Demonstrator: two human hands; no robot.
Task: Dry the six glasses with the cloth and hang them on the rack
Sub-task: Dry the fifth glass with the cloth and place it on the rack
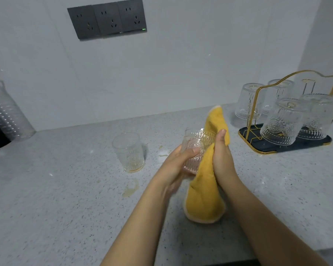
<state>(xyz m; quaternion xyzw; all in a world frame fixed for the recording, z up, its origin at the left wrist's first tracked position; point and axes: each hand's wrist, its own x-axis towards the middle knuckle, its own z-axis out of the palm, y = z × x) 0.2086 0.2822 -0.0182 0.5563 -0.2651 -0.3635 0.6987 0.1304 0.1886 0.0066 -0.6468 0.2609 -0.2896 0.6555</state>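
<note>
a patterned glass (195, 148) is held above the counter (65, 189), well left of the rack (261, 112), gripped round its side by the left hand (178, 164). a yellow cloth (204, 189) is pressed against the glass by the right hand (222, 156), which is clenched on it. four glasses (283, 123) are hung upside down on the rack. one upright glass (128, 151) is set on the counter, farther left of the rack. a socket panel (107, 18) is seen on the wall above.
</note>
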